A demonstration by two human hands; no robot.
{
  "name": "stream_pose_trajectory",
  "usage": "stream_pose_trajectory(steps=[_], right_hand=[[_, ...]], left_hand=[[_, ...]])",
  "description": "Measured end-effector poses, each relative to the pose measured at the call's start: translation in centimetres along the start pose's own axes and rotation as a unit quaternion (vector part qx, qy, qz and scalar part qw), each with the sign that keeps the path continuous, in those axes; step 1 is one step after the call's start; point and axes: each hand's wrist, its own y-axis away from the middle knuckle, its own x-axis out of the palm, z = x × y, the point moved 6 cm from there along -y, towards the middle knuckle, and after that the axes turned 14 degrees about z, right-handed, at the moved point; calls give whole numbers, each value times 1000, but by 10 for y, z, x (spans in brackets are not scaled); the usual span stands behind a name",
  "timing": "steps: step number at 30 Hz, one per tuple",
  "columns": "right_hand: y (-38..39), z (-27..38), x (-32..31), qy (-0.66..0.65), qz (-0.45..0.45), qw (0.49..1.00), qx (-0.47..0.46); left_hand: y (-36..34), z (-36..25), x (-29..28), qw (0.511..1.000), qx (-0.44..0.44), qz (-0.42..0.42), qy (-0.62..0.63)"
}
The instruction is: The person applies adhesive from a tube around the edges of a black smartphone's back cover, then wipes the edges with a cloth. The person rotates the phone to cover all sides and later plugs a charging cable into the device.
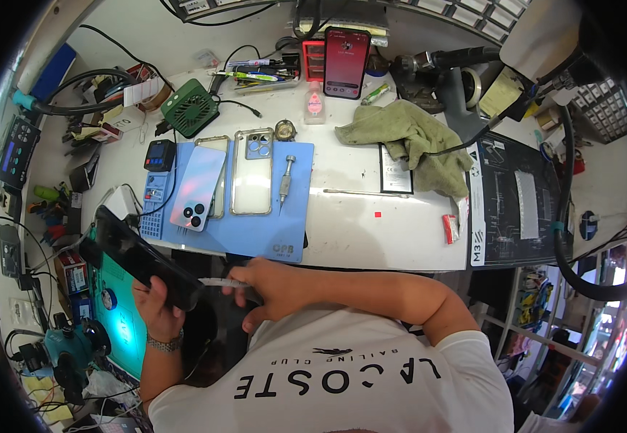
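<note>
My left hand (156,307), with a metal watch on the wrist, is closed around a dark phone (140,260) tilted beyond the near left edge of the table. My right hand (266,285) pinches a slim pale tool (219,282); its exact kind is unclear. The tool's far end meets or nearly meets the phone's lower end. On the blue mat (255,238) lie a shiny pastel phone (199,189), a clear case partly under it, another clear-cased phone or case (253,173) and a small screwdriver (286,184) standing apart from my hands.
A green fan (190,108), a propped phone (346,63) and a clear bottle (314,105) stand along the back. A green cloth (414,141) lies partly over a flat black battery (395,173). A dark printed mat (523,206) is at right; a teal microscope-like device (71,346) is lower left.
</note>
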Motion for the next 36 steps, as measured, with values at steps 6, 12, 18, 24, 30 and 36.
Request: stream_pose_trajectory(steps=[6, 12, 18, 24, 30, 36], right_hand=[[81, 56, -24, 125, -130, 980, 88], [194, 94, -40, 91, -164, 974, 128], [282, 112, -32, 149, -186, 941, 239], [364, 126, -33, 150, -398, 899, 104], [354, 97, -36, -148, -396, 843, -332], [270, 87, -40, -214, -417, 823, -321]], left_hand=[[-2, -8, -60, 994, 50, -98, -15], [16, -14, -112, 977, 81, -196, -4], [36, 13, -132, 996, 38, -75, 19], [32, 53, -82, 996, -41, 5, -79], [-1, 61, 21, 987, -60, 144, -43], [-54, 71, 118, 983, 49, 92, 152]])
